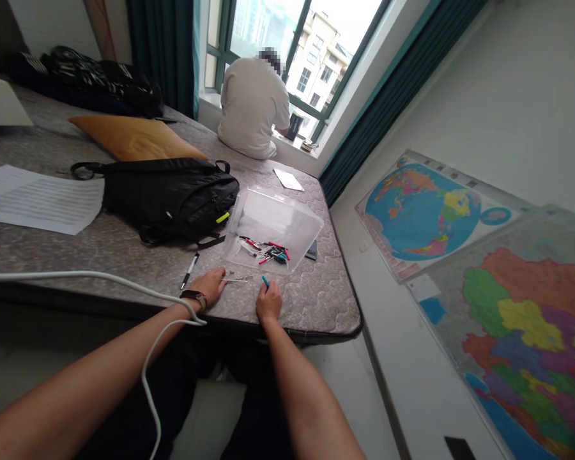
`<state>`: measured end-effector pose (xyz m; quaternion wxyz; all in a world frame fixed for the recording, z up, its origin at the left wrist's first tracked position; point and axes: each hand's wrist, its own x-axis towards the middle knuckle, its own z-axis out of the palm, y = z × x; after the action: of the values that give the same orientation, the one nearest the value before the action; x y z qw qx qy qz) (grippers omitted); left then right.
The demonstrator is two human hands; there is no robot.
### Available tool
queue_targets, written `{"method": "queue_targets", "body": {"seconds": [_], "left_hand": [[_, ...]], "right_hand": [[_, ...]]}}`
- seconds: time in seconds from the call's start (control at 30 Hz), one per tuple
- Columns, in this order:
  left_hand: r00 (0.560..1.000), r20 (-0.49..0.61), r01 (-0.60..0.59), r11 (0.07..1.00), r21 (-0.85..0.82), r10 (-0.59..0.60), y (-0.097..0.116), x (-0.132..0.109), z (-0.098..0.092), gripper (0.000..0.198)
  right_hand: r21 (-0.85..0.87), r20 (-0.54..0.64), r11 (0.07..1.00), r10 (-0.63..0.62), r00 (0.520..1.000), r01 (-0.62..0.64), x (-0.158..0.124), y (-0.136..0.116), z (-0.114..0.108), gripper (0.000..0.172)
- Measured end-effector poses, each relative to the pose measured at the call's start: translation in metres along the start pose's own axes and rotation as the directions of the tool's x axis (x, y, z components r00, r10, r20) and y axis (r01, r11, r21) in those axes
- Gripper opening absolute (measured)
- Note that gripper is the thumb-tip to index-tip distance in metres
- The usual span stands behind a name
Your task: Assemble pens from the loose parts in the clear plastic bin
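My left hand (211, 287), with a dark band and a watch at the wrist, rests on the mattress edge. Its fingers are closed at the near end of a thin, pale, see-through stick (238, 279), whose kind is too small to make out. A little to the right, my right hand (269, 300) pinches a short teal pen-like piece (265, 281), its lower part hidden by the fingers. Just beyond both hands lies a clear plastic box (299, 220) with several red, black, white and teal pens (273, 251) heaped at its near side. A black-and-white pen (190, 271) lies left of my left hand.
On the mattress (326, 300) are a black backpack (172, 198), a brown envelope (134, 137), printed sheets (38, 198) and a white card (289, 179). A white cable (100, 275) crosses my left forearm. A person (253, 105) sits by the window; maps (426, 204) hang at right.
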<state>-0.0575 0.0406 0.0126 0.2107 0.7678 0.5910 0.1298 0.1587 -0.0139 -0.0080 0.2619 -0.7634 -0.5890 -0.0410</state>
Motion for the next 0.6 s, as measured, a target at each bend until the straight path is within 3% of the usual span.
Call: {"method": "queue_targets", "body": {"seconds": [0.33,0.6], "left_hand": [[0.998,0.036,-0.059,0.998,-0.033,0.060,-0.016,-0.002,-0.008,0.012],[0.997,0.008,-0.074,0.992,0.100,0.073,0.002,0.006,-0.009,0.024]], "right_hand": [[-0.004,0.005,1.000,-0.002,1.000,0.002,0.000,-0.001,0.000,0.026],[-0.032,0.020,0.999,-0.010,1.000,0.010,0.002,-0.003,-0.001,0.026]]}}
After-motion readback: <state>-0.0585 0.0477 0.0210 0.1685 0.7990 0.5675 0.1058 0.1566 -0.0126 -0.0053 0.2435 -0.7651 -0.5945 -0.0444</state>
